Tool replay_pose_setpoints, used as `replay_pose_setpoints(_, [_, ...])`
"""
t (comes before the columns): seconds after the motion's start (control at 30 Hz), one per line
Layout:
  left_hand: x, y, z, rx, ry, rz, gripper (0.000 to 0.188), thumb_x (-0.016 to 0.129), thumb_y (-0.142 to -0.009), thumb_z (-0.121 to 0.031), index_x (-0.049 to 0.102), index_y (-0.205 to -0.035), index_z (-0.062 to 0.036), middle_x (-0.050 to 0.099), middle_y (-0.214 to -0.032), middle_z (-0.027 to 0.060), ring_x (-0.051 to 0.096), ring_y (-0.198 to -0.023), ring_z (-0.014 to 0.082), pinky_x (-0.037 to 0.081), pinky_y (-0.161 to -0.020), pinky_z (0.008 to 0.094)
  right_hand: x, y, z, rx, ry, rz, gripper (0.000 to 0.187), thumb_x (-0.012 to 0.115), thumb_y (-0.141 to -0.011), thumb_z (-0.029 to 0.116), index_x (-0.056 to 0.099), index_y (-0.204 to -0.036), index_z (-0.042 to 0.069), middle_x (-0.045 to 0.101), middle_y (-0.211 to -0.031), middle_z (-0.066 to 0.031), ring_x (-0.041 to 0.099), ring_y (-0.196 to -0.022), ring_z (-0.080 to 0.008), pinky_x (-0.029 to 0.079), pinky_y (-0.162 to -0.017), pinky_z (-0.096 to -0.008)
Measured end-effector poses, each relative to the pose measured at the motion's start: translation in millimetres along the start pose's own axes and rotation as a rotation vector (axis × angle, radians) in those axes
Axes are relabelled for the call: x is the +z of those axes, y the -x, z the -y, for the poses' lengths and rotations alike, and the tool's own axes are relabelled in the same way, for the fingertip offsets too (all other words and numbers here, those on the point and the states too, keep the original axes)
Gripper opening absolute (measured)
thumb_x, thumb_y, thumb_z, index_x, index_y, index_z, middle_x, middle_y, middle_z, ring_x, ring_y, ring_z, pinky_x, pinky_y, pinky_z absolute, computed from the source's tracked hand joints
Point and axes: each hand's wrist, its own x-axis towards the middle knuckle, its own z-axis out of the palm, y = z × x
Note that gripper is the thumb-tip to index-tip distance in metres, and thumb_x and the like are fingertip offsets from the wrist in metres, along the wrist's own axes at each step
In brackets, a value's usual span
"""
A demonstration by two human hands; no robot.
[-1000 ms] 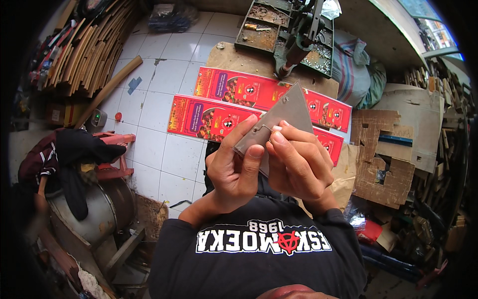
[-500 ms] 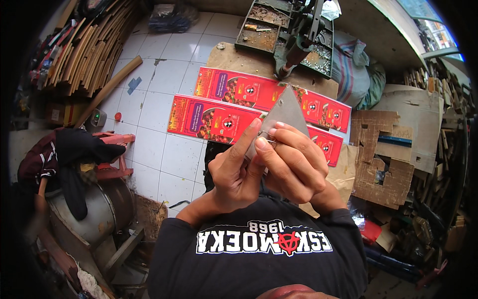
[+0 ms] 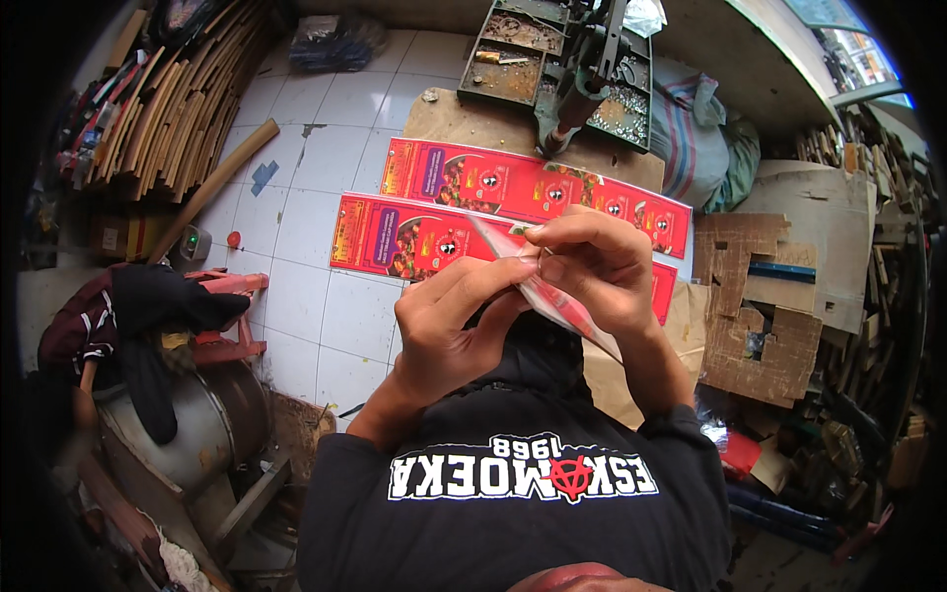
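Observation:
Above the worktable, both my hands hold a thin red-printed panel (image 3: pixel 570 310), tilted almost edge-on. My left hand (image 3: pixel 452 321) is closed, its fingertips pinching the panel near its middle. Opposite it, my right hand (image 3: pixel 610 268) is also closed, with thumb and forefinger at the panel's upper side. A small bit of bent metal wire seems to show between the fingertips, mostly hidden by them. Just beyond my hands lie two long rows of red printed panels, a near row (image 3: pixel 370 237) and a far row (image 3: pixel 523 178), with food pictures on them.
A lever press (image 3: pixel 577 104) stands at the table's far side, among compartment trays (image 3: pixel 511 77) of small metal parts. Striped sacks (image 3: pixel 691 138) and cut cardboard (image 3: pixel 755 345) are on the right. Wood strips (image 3: pixel 168 118), a metal drum (image 3: pixel 173 424) and a red stool (image 3: pixel 232 286) occupy the left.
The held panel has turned from showing its grey back to nearly edge-on, with red print visible. My right hand has shifted upward, and my left hand's forefinger has come down onto the panel.

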Motion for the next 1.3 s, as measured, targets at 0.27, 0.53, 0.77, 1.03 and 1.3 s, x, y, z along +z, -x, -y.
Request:
replay_pose_setpoints(0.27, [-11.5,-21.9,-1.6,0.091,-0.258,-0.036,0.025,0.081,-0.071,-0.009,0.072,-0.094,-0.0121,0.062,-0.091,0.0039,0.056,-0.081,0.0213,0.044,-0.072,0.0331,-34.0,12.8,0.3,0.048,-0.038,0.052,0.026,0.058,-0.089,-0.010,0.061,-0.115,-0.005,0.068,-0.103,-0.0126,0.065,-0.107,-0.0199,0.052,-0.093,-0.0320])
replay_pose_setpoints(0.53, [-11.4,-20.5,14.1,0.158,-0.013,0.093,0.022,0.080,-0.071,-0.008,0.070,-0.091,-0.0083,0.067,-0.088,0.0054,0.066,-0.082,0.0218,0.052,-0.071,0.0338,-14.6,9.4,-14.4,0.326,-0.177,0.097,0.038,0.062,-0.094,0.007,0.053,-0.130,-0.002,0.065,-0.100,-0.0081,0.061,-0.090,-0.0110,0.049,-0.078,-0.0252])
replay_pose_setpoints(0.77, [-11.2,-18.0,5.8,0.139,0.017,0.030,0.021,0.081,-0.070,-0.010,0.073,-0.090,-0.0094,0.067,-0.085,0.0039,0.067,-0.080,0.0206,0.053,-0.068,0.0319,-8.7,4.9,-10.3,0.293,0.134,0.032,0.036,0.063,-0.089,-0.004,0.058,-0.125,-0.005,0.066,-0.091,-0.0056,0.064,-0.084,-0.0095,0.051,-0.074,-0.0229])
replay_pose_setpoints(1.03, [-30.9,-18.6,25.0,-0.075,-0.028,0.063,0.023,0.078,-0.075,0.000,0.072,-0.097,-0.0026,0.070,-0.083,0.0090,0.068,-0.073,0.0169,0.052,-0.062,0.0280,-61.3,55.4,-34.0,0.068,-0.016,0.017,0.033,0.064,-0.089,-0.001,0.057,-0.122,0.000,0.067,-0.085,-0.0056,0.067,-0.084,-0.0135,0.041,-0.105,-0.0410])
replay_pose_setpoints(1.3, [-16.2,-27.0,45.2,-0.033,-0.117,-0.015,0.026,0.078,-0.076,-0.004,0.071,-0.102,-0.0034,0.069,-0.082,0.0082,0.069,-0.074,0.0170,0.054,-0.062,0.0270,-61.0,66.1,-42.1,0.154,0.478,0.134,0.024,0.072,-0.075,-0.009,0.073,-0.095,0.003,0.070,-0.081,-0.0073,0.069,-0.076,-0.0185,0.055,-0.082,-0.0339])
